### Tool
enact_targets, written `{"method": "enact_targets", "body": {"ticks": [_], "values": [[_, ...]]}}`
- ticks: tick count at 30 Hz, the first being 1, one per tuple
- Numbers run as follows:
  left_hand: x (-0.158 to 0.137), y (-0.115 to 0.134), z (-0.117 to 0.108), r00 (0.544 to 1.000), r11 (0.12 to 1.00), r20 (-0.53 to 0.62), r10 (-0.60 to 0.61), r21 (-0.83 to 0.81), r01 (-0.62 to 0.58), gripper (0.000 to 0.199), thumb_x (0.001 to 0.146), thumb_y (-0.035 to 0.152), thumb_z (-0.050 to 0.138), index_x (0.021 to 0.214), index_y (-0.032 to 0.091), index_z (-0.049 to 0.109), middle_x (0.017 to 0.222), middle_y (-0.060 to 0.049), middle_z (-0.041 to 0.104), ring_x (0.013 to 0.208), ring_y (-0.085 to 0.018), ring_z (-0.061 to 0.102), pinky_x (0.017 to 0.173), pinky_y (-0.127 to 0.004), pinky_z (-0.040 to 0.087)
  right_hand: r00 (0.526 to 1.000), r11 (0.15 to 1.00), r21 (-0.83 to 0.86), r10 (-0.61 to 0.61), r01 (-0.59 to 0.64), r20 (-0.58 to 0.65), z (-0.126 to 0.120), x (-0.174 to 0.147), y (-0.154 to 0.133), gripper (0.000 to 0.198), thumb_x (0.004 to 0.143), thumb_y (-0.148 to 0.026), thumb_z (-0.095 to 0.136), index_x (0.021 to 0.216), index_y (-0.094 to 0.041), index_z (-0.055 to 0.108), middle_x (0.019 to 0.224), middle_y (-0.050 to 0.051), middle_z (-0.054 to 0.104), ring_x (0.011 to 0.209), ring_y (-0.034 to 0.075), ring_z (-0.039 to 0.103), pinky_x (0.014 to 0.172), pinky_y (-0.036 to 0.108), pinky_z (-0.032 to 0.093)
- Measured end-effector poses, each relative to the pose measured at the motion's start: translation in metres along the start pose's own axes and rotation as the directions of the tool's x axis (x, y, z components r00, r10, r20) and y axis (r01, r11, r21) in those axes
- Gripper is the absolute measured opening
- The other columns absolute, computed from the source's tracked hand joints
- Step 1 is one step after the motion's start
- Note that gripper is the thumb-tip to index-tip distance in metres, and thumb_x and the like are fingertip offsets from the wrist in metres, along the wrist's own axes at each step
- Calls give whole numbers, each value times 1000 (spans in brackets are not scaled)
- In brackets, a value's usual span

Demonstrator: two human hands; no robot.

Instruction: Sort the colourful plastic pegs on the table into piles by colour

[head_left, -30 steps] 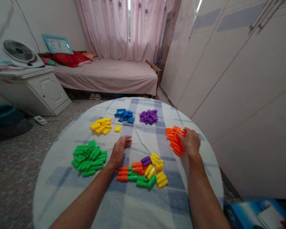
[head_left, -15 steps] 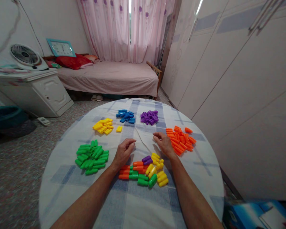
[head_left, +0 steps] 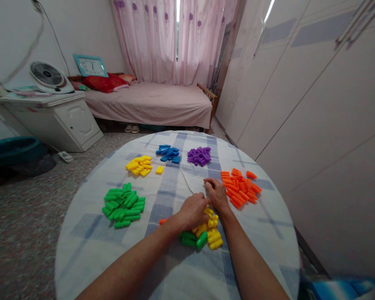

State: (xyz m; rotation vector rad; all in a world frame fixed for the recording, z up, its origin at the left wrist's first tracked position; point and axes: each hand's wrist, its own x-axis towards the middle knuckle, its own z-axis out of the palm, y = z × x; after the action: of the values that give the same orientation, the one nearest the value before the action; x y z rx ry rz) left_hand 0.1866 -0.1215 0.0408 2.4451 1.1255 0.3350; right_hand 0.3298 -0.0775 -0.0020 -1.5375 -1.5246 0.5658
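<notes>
My left hand reaches over the near group of plastic pieces, its fingers bent together close to my right hand. What its fingertips hold, if anything, is hidden. My right hand lies just left of the orange pieces, fingers curled in; I cannot make out anything in them. Below the hands are yellow pieces and green pieces. An orange piece shows past my left wrist, while the rest of that group is covered. A thin white cord runs on the cloth toward my left hand.
Around the round table lie piles of green pieces, yellow pieces, blue pieces and purple pieces. One yellow piece lies apart. Beyond are a bed and a wardrobe on the right.
My left hand has moved right, across the near group to beside my right hand, now covering the purple and most orange pieces there. My right hand stays by the orange pile. The view has shifted slightly.
</notes>
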Motion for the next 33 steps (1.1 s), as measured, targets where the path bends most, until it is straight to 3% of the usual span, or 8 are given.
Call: {"method": "enact_targets", "body": {"ticks": [6,11,14,17,21,24,29,33], "values": [[-1,-9,-1,999,970,6,-41,-239,41,20,65,19,58,85,18,60,81,-3,60,68,-16,55,59,-25,41,1000,1000,-23,-15,15,8,0,0,1,30,78,-31,44,93,-17,65,91,6,67,83,18,60,77,31,46],[0,-48,-31,972,898,-204,-116,-441,15,19,73,21,52,89,17,60,78,-1,63,68,-14,56,60,-22,43,999,998,-62,-34,34,1,1,1,-1,28,78,-30,44,91,-17,65,91,6,68,85,19,61,79,32,46],[-1,-86,-59,895,945,-343,-284,-256,202,20,78,25,51,92,17,63,86,-4,66,79,-16,59,70,-25,45,999,996,-77,-41,41,2,2,2,2,29,79,-31,43,90,-17,66,91,6,68,84,20,61,78,32,45],[-3,-126,-81,812,887,-430,-395,52,459,24,79,23,49,98,19,63,95,-5,67,85,-17,61,75,-26,46,999,995,-86,-51,50,-7,3,3,7,29,78,-33,43,89,-18,66,90,7,68,84,20,61,78,32,45],[-7,-158,-90,775,816,-463,-430,169,553,23,78,18,49,92,18,67,95,-9,67,94,-24,59,82,-34,45,998,995,-88,-56,55,-12,4,4,10,29,78,-33,43,89,-18,66,90,6,69,84,20,62,78,32,45],[-9,-162,-87,799,808,-480,-363,265,526,28,78,12,46,96,18,68,112,-10,62,110,-27,51,93,-38,39,998,994,-91,-60,59,-12,4,4,10,29,79,-32,43,89,-19,67,89,6,69,84,20,62,77,31,45],[-7,-153,-77,947,813,-313,-75,530,240,26,82,16,45,94,21,68,126,-6,56,128,-31,35,102,-48,30,998,994,-96,-59,57,-18,4,3,7,29,78,-31,43,89,-18,67,89,5,69,82,19,62,76,30,45],[-4,-148,-79,925,747,-329,-191,562,354,25,82,14,43,88,16,67,112,-13,62,128,-34,35,99,-53,29,998,993,-106,-58,55,-25,4,3,5,28,77,-29,43,89,-19,67,89,5,69,81,18,62,75,29,45]]}}
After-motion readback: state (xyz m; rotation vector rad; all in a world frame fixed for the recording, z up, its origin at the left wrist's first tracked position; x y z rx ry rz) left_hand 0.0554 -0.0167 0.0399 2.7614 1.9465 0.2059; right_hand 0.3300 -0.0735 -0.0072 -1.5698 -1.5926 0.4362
